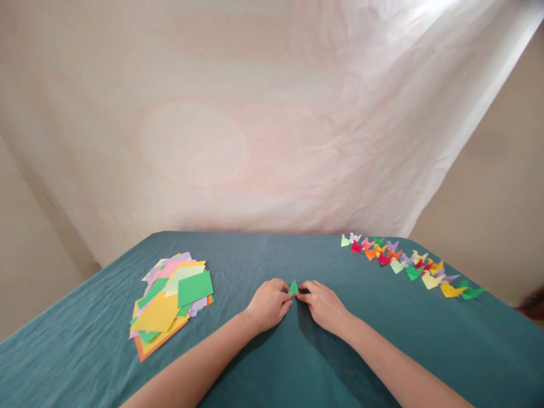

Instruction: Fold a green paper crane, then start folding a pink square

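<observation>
Well, nearest of all, two bare forearms lay across the dark teal cloth at seven and five o'clock, with the small green folded paper as the hub of the dial. The left hand sat at eight o'clock, the right hand at four, fingers curled in and all but closed, and there between their tips was the paper, point toward twelve! It looked too small in this view to be sure how firm the pinch was. Here was the delicate bit: uneven pressure from one side might have skewed a crease, a tug apart might have torn so tiny a piece, and a slack fingertip could have let a fold spring open. Over at nine o'clock lay a loose heap of coloured sheets, where a stray sweep of the left forearm might have sent some sliding. Farther out, from three round to two o'clock, ran the paper birds, packed so close that one nudge could have disturbed several. Beyond, at twelve, hung the pale creased backdrop.
</observation>
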A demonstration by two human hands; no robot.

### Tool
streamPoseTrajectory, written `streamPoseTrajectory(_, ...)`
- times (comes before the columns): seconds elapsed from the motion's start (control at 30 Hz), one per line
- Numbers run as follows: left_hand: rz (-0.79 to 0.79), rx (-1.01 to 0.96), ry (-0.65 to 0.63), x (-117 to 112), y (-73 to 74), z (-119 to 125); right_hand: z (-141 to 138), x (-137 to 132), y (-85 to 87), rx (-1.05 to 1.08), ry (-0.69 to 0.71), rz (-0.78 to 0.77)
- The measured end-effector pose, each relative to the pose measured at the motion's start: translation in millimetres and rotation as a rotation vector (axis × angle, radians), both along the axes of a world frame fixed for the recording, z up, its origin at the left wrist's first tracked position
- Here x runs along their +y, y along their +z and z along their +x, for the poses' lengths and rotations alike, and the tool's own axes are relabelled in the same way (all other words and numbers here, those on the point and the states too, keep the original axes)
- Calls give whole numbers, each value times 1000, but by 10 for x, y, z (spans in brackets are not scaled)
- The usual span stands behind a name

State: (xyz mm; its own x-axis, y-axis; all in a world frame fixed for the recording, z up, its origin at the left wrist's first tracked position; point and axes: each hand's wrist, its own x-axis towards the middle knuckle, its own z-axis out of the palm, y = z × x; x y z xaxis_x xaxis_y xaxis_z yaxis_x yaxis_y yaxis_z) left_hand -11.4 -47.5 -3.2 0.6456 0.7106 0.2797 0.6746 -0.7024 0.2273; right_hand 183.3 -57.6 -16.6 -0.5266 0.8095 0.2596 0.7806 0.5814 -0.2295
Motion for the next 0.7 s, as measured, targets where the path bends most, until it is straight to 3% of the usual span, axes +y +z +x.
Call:
streamPoseTrajectory(0.17,-34,-75,118,163,28,23,-1,107,-4,290,-66,-144)
streamPoseTrajectory(0.33,-54,-181,203,237,-101,39,-29,228,-97,476,-194,-109)
streamPoseTrajectory(0.7,-105,-313,126,212,-237,9,-25,235,-254,536,-204,-96)
